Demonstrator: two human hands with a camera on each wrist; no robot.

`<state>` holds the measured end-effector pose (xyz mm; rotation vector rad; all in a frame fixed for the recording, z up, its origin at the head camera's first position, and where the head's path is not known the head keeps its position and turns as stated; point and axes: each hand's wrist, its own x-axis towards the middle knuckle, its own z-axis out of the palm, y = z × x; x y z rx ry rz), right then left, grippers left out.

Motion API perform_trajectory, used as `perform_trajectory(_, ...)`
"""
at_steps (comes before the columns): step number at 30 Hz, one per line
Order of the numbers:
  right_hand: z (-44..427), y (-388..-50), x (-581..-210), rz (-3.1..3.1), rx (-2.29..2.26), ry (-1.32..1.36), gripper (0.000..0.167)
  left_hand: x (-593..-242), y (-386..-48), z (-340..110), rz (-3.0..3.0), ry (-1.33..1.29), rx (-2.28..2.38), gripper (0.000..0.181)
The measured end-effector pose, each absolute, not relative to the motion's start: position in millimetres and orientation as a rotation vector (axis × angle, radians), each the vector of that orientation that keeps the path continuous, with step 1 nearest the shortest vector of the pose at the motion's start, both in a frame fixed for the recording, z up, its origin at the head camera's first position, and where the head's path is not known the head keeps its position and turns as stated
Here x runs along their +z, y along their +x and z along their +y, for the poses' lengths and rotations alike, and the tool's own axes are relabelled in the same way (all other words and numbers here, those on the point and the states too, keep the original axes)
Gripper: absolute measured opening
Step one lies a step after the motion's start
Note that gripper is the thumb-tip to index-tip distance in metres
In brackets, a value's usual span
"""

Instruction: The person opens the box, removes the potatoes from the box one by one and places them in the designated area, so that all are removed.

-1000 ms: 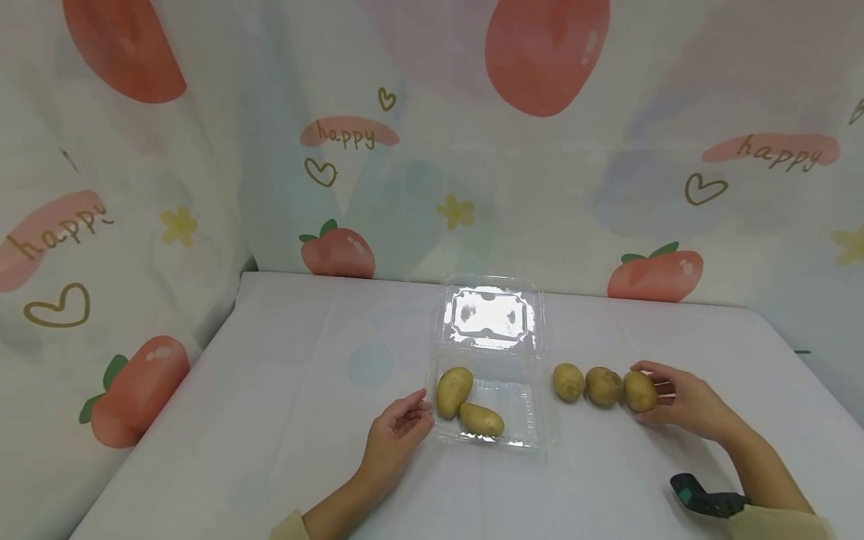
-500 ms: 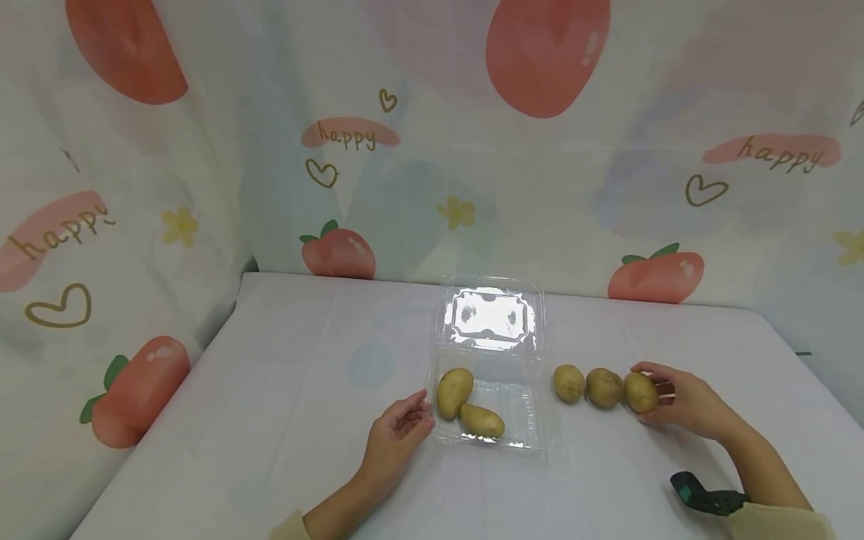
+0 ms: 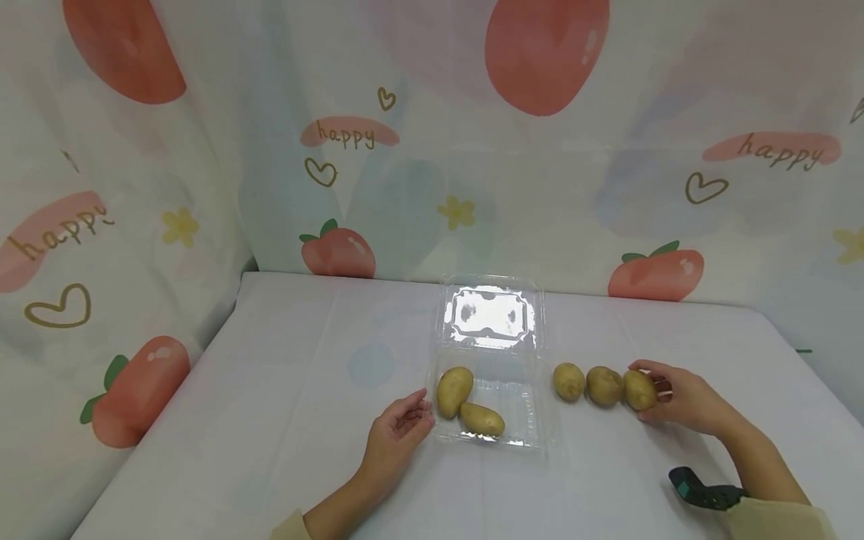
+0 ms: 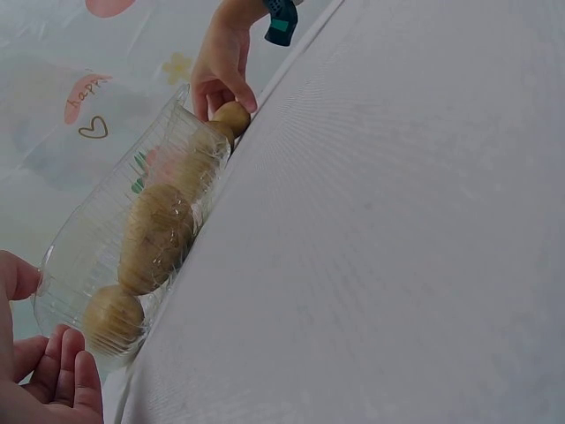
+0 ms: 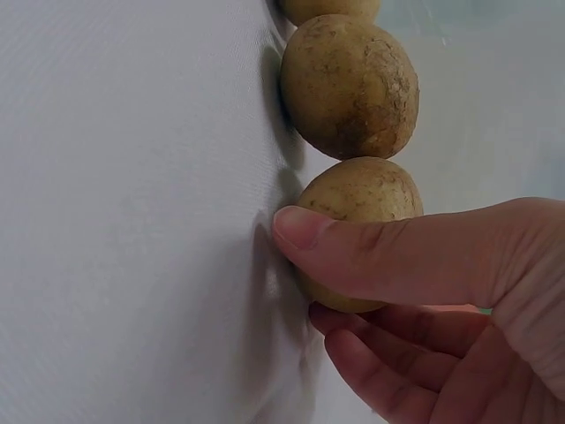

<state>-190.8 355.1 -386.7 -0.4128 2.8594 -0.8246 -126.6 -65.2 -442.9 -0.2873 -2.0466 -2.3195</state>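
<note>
A clear plastic box (image 3: 518, 405) lies with its lid (image 3: 489, 315) folded back; two potatoes (image 3: 455, 392) (image 3: 482, 420) rest inside it. My left hand (image 3: 394, 442) is at the box's left edge, fingers loosely bent, thumb touching the wall in the left wrist view. To the right of the box, three potatoes stand in a row: one (image 3: 569, 382) nearest the box, a middle one (image 3: 604, 386) and an end one (image 3: 639, 390). My right hand (image 3: 688, 401) grips the end potato (image 5: 362, 190) between thumb and fingers, beside the middle potato (image 5: 349, 88).
A white cloth (image 3: 324, 360) covers the table. Behind it and at the left hangs a curtain (image 3: 540, 187) printed with fruit and hearts. A dark band (image 3: 705, 491) is on my right wrist.
The fingers of my right hand have shifted slightly around the end potato, and the right wrist has risen a little in view. The left hand, box and potatoes look unmoved.
</note>
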Motion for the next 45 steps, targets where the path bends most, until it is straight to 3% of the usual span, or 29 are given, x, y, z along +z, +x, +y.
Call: perform_trajectory(45,354.4,-198.0,-376.8,2.757,-0.753,-0.434,0.069,-440.6,-126.0,-64.0,-2.055,-0.259,-2.316,0.044)
